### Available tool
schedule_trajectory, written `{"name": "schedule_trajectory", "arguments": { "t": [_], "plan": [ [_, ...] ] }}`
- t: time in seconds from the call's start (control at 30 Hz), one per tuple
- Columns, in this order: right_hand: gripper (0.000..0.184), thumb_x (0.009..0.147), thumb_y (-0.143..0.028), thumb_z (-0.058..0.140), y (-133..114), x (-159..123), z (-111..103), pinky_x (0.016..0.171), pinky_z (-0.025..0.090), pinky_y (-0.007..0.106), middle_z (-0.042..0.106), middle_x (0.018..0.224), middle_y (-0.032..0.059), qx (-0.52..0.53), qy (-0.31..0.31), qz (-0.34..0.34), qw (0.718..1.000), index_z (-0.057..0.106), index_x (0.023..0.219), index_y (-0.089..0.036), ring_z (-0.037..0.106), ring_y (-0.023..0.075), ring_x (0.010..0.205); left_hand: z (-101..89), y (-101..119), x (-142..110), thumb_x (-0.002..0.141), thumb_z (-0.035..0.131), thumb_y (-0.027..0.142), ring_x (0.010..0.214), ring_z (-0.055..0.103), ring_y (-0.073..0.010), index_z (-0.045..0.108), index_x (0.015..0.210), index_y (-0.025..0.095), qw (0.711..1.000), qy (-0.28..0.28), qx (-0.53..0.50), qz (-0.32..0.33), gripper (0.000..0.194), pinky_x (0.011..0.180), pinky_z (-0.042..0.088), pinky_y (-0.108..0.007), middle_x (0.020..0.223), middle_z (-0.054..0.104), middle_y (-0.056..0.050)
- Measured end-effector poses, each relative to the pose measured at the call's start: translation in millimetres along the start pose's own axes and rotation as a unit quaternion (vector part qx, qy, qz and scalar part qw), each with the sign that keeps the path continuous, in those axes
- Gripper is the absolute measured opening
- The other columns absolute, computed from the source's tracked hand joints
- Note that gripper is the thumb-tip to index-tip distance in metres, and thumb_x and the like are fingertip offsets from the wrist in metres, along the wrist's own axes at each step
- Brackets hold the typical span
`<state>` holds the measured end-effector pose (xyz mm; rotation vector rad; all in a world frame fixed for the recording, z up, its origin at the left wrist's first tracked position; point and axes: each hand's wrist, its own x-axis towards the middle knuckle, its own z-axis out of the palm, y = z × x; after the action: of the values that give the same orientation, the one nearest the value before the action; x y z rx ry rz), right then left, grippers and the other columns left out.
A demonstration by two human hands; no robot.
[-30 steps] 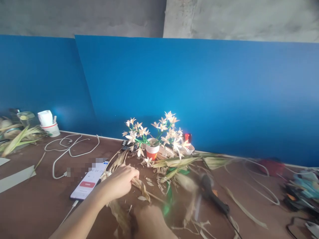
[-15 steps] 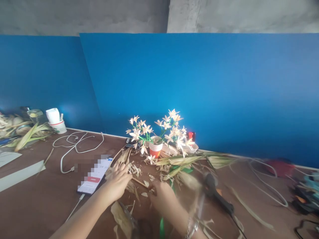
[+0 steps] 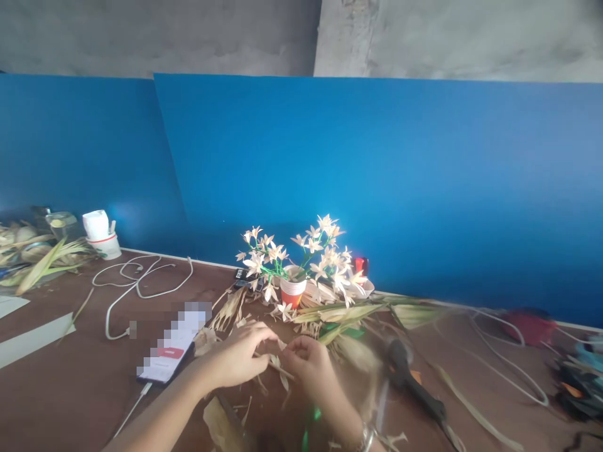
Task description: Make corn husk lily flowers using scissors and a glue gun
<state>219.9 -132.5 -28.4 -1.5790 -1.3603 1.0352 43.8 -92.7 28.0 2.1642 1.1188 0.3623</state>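
Note:
Both my hands meet over husk scraps, just in front of the potted flowers. A small pale husk piece [image 3: 281, 345], shaped like a petal, sits between their fingertips. My left hand [image 3: 238, 356] has curved fingers closed at one side of the piece. From the other side my right hand [image 3: 308, 364] pinches it with thumb and index finger. Just below the fingertips runs a thin tan stick [image 3: 284, 371]; whether a hand grips it is unclear. Behind stands a red-and-white paper cup [image 3: 293, 293] with pale husk flowers [image 3: 330, 257] on green stems.
A phone [image 3: 170, 351] on a white cable [image 3: 141, 395] lies left of my left forearm. A black glue gun [image 3: 414, 383] rests at the right. Green-tan husk strips [image 3: 348, 309] lie behind my hands; a blue panel [image 3: 377, 176] bounds the table's back.
My left hand has lifted from the scraps beside the phone and moved right to meet my right hand. The pale husk piece now shows between the fingertips. The view has tilted slightly up.

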Motion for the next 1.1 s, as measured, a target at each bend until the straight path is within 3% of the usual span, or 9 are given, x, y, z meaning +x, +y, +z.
{"name": "schedule_trajectory", "arguments": {
  "t": [0.1,0.2,0.37,0.5,0.7,0.9,1.1],
  "plan": [
    [0.023,0.072,-0.037,0.062,0.0,2.8,-6.6,0.039,0.024,0.019,0.048,0.043,-0.0069,0.116,0.01,-0.006,0.993,0.054,0.068,-0.016,0.038,0.0071,0.038,11.2,10.8,18.3,0.077,0.053,0.042,0.084,0.061,-0.0227,0.066,0.09,0.021,0.99,0.004,-0.133,-0.039,0.028,0.071,0.044,-0.028,0.087,0.068,-0.003],
    [0.028,0.068,-0.041,0.066,1.1,4.8,-10.4,0.039,0.022,0.019,0.046,0.043,-0.0075,0.163,0.014,-0.002,0.987,0.054,0.066,-0.016,0.035,0.0059,0.038,22.4,15.6,32.0,0.073,0.057,0.04,0.07,0.058,-0.0201,0.067,0.076,0.017,0.978,0.049,-0.19,-0.069,0.025,0.063,0.041,-0.027,0.067,0.064,0.0],
    [0.033,0.065,-0.046,0.068,5.0,11.5,-17.3,0.036,0.021,0.018,0.044,0.041,-0.009,0.247,0.029,0.03,0.968,0.05,0.067,-0.018,0.032,0.0048,0.033,32.0,16.2,36.9,0.071,0.061,0.041,0.076,0.061,-0.0221,0.071,0.078,0.017,0.937,0.107,-0.316,-0.104,0.028,0.066,0.043,-0.028,0.073,0.069,-0.003],
    [0.038,0.067,-0.052,0.067,9.1,15.5,-19.9,0.035,0.017,0.019,0.04,0.039,-0.0098,0.25,0.023,0.021,0.968,0.053,0.069,-0.017,0.029,0.0043,0.032,36.3,14.8,37.5,0.07,0.063,0.036,0.079,0.063,-0.0236,0.073,0.081,0.016,0.921,0.133,-0.355,-0.096,0.025,0.071,0.044,-0.03,0.077,0.072,-0.005],
    [0.031,0.064,-0.043,0.071,9.0,15.0,-19.7,0.039,0.02,0.019,0.042,0.041,-0.0087,0.26,-0.031,0.039,0.964,0.054,0.066,-0.017,0.032,0.0053,0.037,41.9,18.2,41.4,0.07,0.063,0.026,0.077,0.061,-0.0217,0.075,0.083,0.016,0.932,0.107,-0.341,-0.056,0.02,0.07,0.043,-0.029,0.079,0.071,-0.006],
    [0.023,0.065,-0.029,0.067,-3.0,7.9,-25.9,0.04,0.015,0.019,0.035,0.043,-0.01,0.364,-0.074,0.04,0.928,0.047,0.061,-0.018,0.023,0.0042,0.039,42.1,21.8,42.3,0.066,0.066,0.018,0.063,0.054,-0.0125,0.063,0.103,0.015,0.875,0.069,-0.475,-0.057,0.037,0.062,0.039,-0.023,0.067,0.06,0.002],
    [0.022,0.07,-0.035,0.066,-0.1,8.7,-24.7,0.041,0.013,0.02,0.037,0.047,-0.0096,0.367,-0.062,0.027,0.928,0.054,0.074,-0.017,0.022,0.0047,0.041,39.6,21.7,41.3,0.064,0.063,0.012,0.067,0.057,-0.0142,0.053,0.112,0.014,0.885,0.054,-0.461,-0.042,0.049,0.066,0.041,-0.025,0.067,0.06,0.002]
  ]
}}
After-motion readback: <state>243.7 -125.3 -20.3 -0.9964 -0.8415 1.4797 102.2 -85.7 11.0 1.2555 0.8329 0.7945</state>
